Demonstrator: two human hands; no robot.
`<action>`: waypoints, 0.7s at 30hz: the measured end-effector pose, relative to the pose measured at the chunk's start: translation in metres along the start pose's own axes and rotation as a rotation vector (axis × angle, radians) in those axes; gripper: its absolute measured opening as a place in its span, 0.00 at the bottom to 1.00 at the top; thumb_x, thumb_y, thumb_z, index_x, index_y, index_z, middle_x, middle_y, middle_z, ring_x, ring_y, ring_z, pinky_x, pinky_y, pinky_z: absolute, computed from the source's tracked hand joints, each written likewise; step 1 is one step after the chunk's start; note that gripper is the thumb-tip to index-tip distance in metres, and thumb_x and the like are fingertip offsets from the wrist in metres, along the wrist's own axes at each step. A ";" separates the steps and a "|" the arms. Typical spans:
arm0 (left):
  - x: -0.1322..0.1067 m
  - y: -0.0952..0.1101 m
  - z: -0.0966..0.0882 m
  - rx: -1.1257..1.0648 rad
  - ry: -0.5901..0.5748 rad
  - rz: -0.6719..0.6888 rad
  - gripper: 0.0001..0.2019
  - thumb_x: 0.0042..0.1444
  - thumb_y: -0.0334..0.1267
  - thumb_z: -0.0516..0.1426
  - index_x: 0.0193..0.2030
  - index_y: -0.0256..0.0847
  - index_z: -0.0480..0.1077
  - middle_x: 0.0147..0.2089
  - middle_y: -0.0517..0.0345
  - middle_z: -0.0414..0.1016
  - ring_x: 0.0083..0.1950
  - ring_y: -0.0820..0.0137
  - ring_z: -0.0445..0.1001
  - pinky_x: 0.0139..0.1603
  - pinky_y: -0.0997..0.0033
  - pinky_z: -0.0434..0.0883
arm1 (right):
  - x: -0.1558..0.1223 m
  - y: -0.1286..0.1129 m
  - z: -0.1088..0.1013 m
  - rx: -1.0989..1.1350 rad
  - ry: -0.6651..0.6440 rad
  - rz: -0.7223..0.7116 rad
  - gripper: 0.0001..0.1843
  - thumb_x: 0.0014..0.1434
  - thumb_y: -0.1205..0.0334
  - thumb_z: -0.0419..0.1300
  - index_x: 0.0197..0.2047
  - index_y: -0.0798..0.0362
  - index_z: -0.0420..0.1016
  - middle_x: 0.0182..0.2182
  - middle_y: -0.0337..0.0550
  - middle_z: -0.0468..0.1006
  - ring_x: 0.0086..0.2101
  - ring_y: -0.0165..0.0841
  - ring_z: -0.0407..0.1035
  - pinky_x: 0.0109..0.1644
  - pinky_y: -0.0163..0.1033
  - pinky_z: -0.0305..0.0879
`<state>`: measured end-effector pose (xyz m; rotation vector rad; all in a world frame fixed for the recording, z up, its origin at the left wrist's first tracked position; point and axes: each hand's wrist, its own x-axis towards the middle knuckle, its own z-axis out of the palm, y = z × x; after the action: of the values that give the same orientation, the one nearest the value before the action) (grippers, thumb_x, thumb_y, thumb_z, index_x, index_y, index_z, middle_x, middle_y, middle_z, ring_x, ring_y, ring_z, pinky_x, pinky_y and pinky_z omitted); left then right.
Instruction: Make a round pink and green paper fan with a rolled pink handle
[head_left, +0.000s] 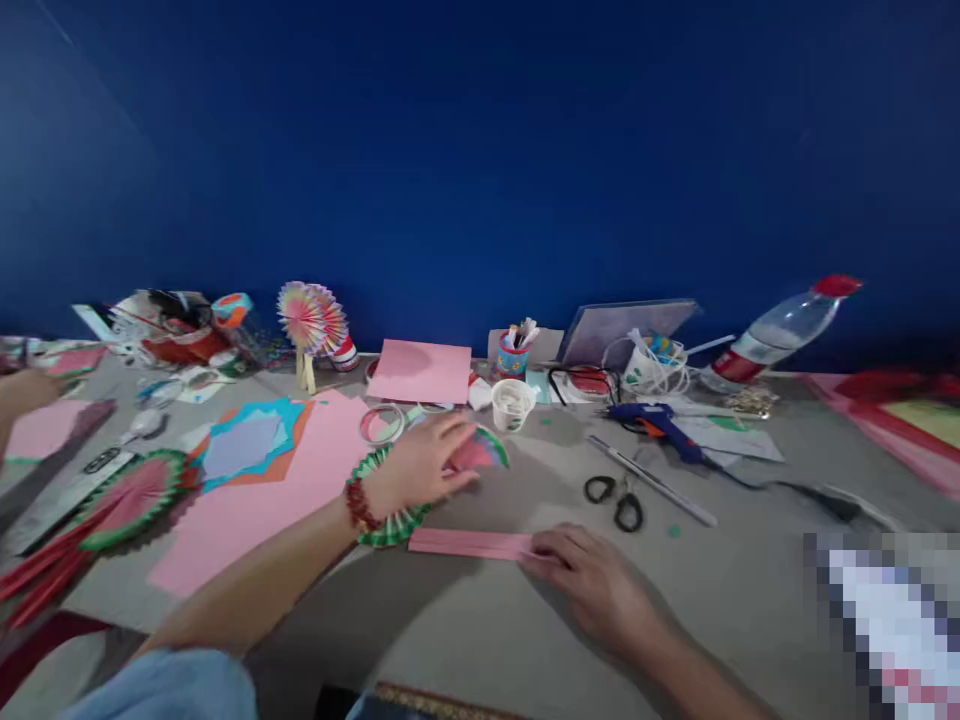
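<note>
Toward the middle of the table's [480,640] near edge, I see a folded pink paper strip [469,543] lying flat, its right end pinched in the right hand [581,565]. The left hand [424,455] is farther back, fingers partly spread over a watermelon-coloured paper piece [486,452]; I cannot tell whether it grips. Under that wrist lies a green-edged pleated paper disc [394,528], and I judge this the likeliest trouble: pressing down could crush the pleats, or the beaded bracelet [360,505] could snag them. The strip's left end is free, so a tug from the right might skew its folds. Farther right, black-handled scissors [628,514] and a silver pen-like tool [652,480] lie loose, where a sweeping arm could knock them. Beyond, if the blue glue gun [675,430] is hot, its nozzle could scorch paper or skin.

Toward the back edge, a white plastic cup [510,422] holds pale bits too small for me to name. Behind it, a blue-and-red pen cup [513,364] is packed with what look like pens. To their right, a white cup [636,375] carries tangled white cord [679,380]. Near the back right corner, a red-capped bottle [784,330], apparently holding clear liquid, seems to lean; a bump might topple it.
</note>
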<state>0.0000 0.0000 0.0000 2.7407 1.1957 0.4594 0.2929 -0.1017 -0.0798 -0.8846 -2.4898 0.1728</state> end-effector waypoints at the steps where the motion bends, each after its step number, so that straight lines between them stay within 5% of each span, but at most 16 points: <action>1: 0.008 0.017 0.010 0.007 -0.006 -0.005 0.32 0.62 0.57 0.54 0.67 0.40 0.61 0.66 0.43 0.66 0.64 0.55 0.68 0.63 0.55 0.67 | 0.000 0.001 -0.001 0.004 -0.008 0.001 0.19 0.62 0.75 0.54 0.50 0.47 0.77 0.44 0.44 0.81 0.44 0.36 0.71 0.49 0.40 0.66; 5: 0.032 0.066 0.040 0.075 0.027 0.020 0.37 0.61 0.64 0.51 0.66 0.37 0.61 0.68 0.39 0.63 0.68 0.51 0.63 0.65 0.49 0.63 | -0.001 0.003 -0.002 0.019 -0.024 -0.002 0.18 0.64 0.74 0.52 0.49 0.48 0.78 0.44 0.45 0.80 0.43 0.35 0.72 0.47 0.38 0.66; 8: 0.030 0.061 0.039 0.091 0.052 0.115 0.28 0.65 0.58 0.50 0.63 0.39 0.65 0.67 0.43 0.66 0.69 0.54 0.62 0.68 0.49 0.60 | -0.001 0.003 -0.001 0.023 -0.025 0.001 0.17 0.66 0.73 0.51 0.48 0.48 0.78 0.42 0.46 0.80 0.42 0.35 0.72 0.46 0.38 0.66; 11: 0.006 0.012 0.019 0.085 0.123 -0.045 0.13 0.68 0.40 0.50 0.51 0.44 0.73 0.59 0.49 0.74 0.60 0.59 0.71 0.63 0.54 0.65 | -0.002 0.002 0.002 -0.013 -0.035 0.030 0.17 0.67 0.71 0.51 0.50 0.47 0.77 0.44 0.45 0.80 0.43 0.36 0.72 0.47 0.40 0.66; 13: -0.016 -0.034 0.001 0.127 0.099 -0.269 0.15 0.65 0.31 0.47 0.52 0.43 0.73 0.56 0.49 0.75 0.56 0.61 0.73 0.58 0.57 0.69 | -0.003 0.001 0.004 -0.046 -0.044 0.043 0.15 0.68 0.69 0.53 0.50 0.46 0.77 0.44 0.45 0.80 0.44 0.37 0.71 0.48 0.42 0.66; 16: -0.048 -0.091 -0.018 0.140 -0.002 -0.292 0.15 0.58 0.27 0.50 0.44 0.42 0.75 0.48 0.49 0.78 0.52 0.58 0.74 0.55 0.57 0.70 | -0.005 0.001 0.006 -0.057 -0.059 0.044 0.15 0.68 0.69 0.53 0.51 0.46 0.77 0.44 0.45 0.80 0.44 0.38 0.71 0.48 0.42 0.66; 21: -0.075 -0.121 -0.017 0.113 -0.104 -0.247 0.14 0.54 0.28 0.53 0.44 0.43 0.75 0.52 0.49 0.77 0.59 0.57 0.71 0.60 0.58 0.68 | -0.005 0.003 0.004 -0.047 -0.056 0.022 0.19 0.66 0.72 0.51 0.54 0.45 0.76 0.45 0.46 0.80 0.44 0.37 0.71 0.48 0.42 0.66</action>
<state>-0.1381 0.0270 -0.0281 2.6179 1.5484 0.2249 0.2964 -0.1023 -0.0860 -0.9389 -2.5462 0.1495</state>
